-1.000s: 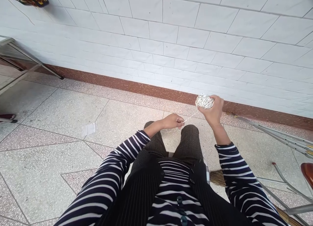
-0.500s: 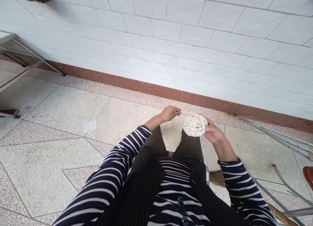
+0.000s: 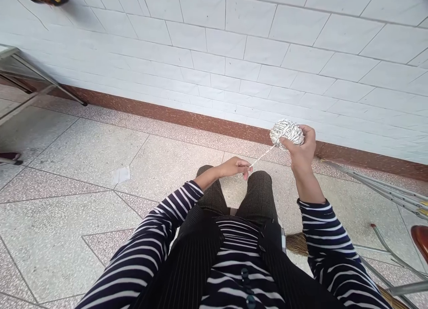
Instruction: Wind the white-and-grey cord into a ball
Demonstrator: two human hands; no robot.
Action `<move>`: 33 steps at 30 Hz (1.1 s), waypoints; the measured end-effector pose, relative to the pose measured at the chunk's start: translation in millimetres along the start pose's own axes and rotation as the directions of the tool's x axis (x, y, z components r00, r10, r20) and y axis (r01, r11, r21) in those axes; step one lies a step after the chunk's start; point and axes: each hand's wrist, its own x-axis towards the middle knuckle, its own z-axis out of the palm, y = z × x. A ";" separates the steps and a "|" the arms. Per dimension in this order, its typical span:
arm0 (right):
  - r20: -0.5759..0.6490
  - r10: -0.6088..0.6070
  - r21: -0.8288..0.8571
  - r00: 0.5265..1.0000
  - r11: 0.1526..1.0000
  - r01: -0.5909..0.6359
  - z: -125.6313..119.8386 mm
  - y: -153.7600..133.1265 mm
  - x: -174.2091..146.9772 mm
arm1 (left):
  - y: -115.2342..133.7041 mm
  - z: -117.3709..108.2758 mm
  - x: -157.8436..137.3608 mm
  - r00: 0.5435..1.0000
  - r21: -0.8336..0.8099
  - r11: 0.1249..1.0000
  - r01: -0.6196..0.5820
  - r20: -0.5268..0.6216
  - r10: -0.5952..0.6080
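Observation:
A ball of thick white yarn (image 3: pixel 286 131) is gripped in my right hand (image 3: pixel 302 150), out ahead of my right knee, with the thumb pressed on its near side. From the ball a single strand (image 3: pixel 263 156) runs down and left to my left hand (image 3: pixel 236 167). There the strand is pinched between thumb and fingers, above the gap between my knees. It looks taut and straight between the two hands. The loose end beyond my left fingers cannot be made out.
A white tiled wall (image 3: pixel 200 55) with a reddish-brown base strip stands ahead. Metal-legged furniture (image 3: pixel 50 84) is at the left, folded metal legs (image 3: pixel 374 179) at the right. A broom head (image 3: pixel 297 244) lies by my right side; a paper piece (image 3: pixel 121 175) lies on the floor.
My right hand has moved up and right with the yarn ball, turning it. My left hand has dropped slightly, and the strand between them now slants and shows longer.

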 end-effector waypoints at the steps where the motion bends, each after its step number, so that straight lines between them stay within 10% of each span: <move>1: -0.026 -0.041 -0.079 0.999 0.996 0.039 1.7 5.8 -0.5 | 0.9 1.3 -3.5 1.000 -0.001 1.000 0.015 0.008 -0.015; 6: 0.206 0.118 -0.272 0.971 0.961 -0.059 11.1 32.2 -22.4 | 19.0 -3.0 -9.0 1.000 0.112 0.994 -0.003 0.027 0.000; 12: 0.809 0.404 -0.154 0.426 0.846 -0.510 4.4 49.9 -65.9 | 28.9 -20.9 1.2 0.992 0.375 0.926 -0.027 -0.102 0.071; 15: 0.868 0.357 -0.089 0.345 0.795 -0.599 -5.9 49.8 -79.9 | 20.9 -20.6 5.5 0.996 0.364 0.929 -0.064 -0.038 0.084; 19: 0.854 0.325 0.085 0.407 0.684 -0.724 -20.1 46.2 -86.6 | 9.0 -20.2 7.4 0.992 0.357 0.929 -0.093 -0.047 0.117; 23: 0.703 0.406 0.321 0.583 0.550 -0.771 -31.0 33.7 -79.0 | -2.7 -25.3 7.0 0.987 0.386 0.920 -0.070 -0.107 0.119; 33: 0.293 0.125 0.267 0.948 0.941 -0.207 -21.5 -21.2 -16.4 | -10.0 -1.1 1.5 1.000 0.235 0.972 -0.013 -0.013 0.017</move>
